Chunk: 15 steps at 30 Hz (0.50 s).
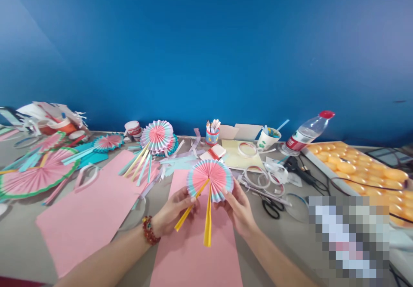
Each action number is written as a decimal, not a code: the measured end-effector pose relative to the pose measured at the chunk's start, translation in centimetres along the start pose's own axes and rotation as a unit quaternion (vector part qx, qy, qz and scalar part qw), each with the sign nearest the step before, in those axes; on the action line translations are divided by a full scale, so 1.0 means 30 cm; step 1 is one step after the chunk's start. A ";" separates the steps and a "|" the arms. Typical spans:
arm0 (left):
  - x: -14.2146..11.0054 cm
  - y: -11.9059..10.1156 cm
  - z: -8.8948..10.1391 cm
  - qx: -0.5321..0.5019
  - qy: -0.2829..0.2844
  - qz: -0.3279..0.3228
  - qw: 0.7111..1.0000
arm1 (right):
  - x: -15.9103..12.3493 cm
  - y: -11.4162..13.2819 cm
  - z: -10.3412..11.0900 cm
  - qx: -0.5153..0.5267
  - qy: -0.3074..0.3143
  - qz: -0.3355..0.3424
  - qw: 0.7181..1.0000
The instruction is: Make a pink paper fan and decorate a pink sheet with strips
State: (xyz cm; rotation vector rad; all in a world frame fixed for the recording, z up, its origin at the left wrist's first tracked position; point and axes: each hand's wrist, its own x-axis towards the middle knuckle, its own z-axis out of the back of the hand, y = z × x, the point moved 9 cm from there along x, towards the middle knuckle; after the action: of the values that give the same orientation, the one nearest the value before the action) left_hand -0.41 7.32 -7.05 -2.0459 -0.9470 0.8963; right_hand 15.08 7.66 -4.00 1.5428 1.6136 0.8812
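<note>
Between my two hands is a pleated paper fan (210, 176), pink in the middle with a pale blue and lilac rim. Two yellow paper strips (208, 226) run down from its centre as handles, spread apart. My left hand (177, 209) grips the fan's lower left edge, its thumb by the left yellow strip. On the opposite side my right hand (238, 207) pinches the lower right rim with the thumb on top. Beneath the fan lies a long sheet of pink paper (196, 261). Fingers behind the fan are partly hidden.
Finished fans (157, 135) and a larger pink sheet (93, 214) lie at left. Behind stand a pen cup (212, 137), a white cup (268, 138) and a plastic bottle (306, 134). Scissors (272, 207), tape rolls, a black glue gun (298, 173) and an orange bubbled pad (355, 166) are right.
</note>
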 end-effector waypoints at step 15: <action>-0.009 -0.019 0.012 0.174 -0.028 -0.029 0.984 | 0.018 -0.003 0.037 0.011 0.004 0.027 1.000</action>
State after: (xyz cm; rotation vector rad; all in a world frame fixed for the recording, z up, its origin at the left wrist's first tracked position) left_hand -1.01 7.48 -6.69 -1.6973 -0.8105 1.0131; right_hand 15.99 8.18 -4.66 1.6058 1.6000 0.9029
